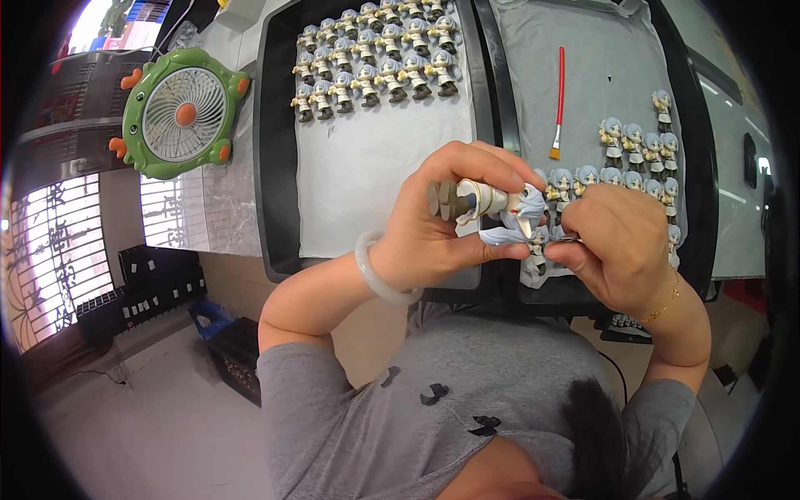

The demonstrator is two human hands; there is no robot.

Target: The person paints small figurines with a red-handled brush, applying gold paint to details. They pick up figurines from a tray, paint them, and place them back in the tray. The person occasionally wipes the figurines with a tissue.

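Observation:
My left hand [423,235] grips a small figurine [490,200] lying on its side, its brown boots to the left and its pale blue-haired head to the right. The figurine has white clothing with gold trim. Close to its head, my right hand [623,243] is closed in a pinch, with a sliver of something thin and greyish showing at the fingertips; its kind is hidden. Behind and beneath both hands, several matching figurines [633,143] rest on the paper-lined right tray [700,179], some partly covered by my fingers.
A red-handled brush [561,100] with yellowish bristles lies on the right tray's paper. In the black left tray [278,167], rows of similar figurines [392,75] lie at the far end. A green animal-shaped fan [185,113] stands at far left, and dark crates [233,354] sit below.

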